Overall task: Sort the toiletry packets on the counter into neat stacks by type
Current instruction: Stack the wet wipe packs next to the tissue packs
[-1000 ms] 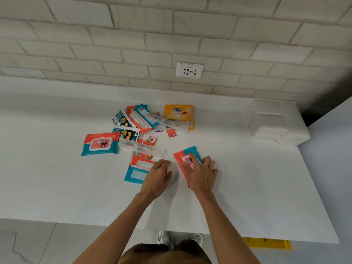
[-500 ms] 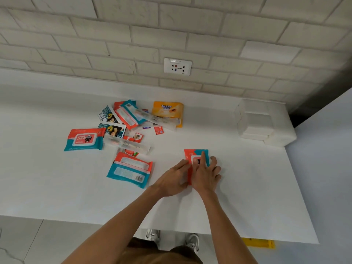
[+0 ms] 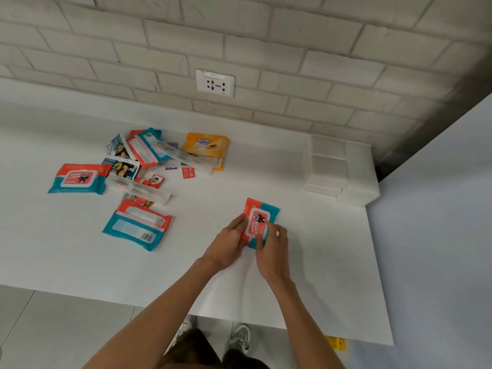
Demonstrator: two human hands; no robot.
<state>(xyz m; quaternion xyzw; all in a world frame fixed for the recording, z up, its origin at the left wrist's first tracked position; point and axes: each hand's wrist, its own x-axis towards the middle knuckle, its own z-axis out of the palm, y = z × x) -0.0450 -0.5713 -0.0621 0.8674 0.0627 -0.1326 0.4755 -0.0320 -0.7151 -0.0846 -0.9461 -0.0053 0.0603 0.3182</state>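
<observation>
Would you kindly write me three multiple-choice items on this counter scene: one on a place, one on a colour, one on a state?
1. The Tender Love pack lies: A on the white boxes; B at the back of the pile, towards the brick wall; C at the counter's front edge.
2. The wipes pack between the left hand and right hand is: A red and teal; B green and yellow; C black.
3. The large packet at the pile's front lies: A cartoon label up; B on end; C barcode side up.
Key: 1 B, no packet lies nearer the wall; 2 A, red along one side, teal along the other; 3 C, its barcode shows.
</observation>
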